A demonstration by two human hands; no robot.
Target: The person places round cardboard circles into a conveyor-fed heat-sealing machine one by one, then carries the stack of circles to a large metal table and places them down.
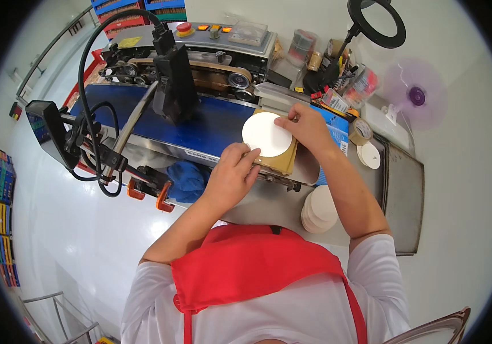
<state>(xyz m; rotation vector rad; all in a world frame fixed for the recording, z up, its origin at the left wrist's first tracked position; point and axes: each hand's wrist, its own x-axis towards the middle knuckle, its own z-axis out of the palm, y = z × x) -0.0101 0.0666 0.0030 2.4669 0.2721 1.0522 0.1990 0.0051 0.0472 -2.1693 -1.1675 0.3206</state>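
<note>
Fingertips of left hand (231,172) curled loosely, pressing lower left rim of flat white round disc (266,134); nothing pinched. Fingers of right hand (306,127) held close together, laid flat on disc's upper right rim, thumb tucked toward it. Disc resting on tan rectangular pouch (283,161) at right end of blue conveyor belt (211,129). Both forearms reaching forward from lower edge, left angled rightward, right bent at elbow and angled leftward, wrists near level. Black mounted sealing head (174,80) well apart to left along belt. Stack of white round discs (319,209) on grey metal tray (403,195) just below right forearm. Bare belt surface open between disc and sealing head.
</note>
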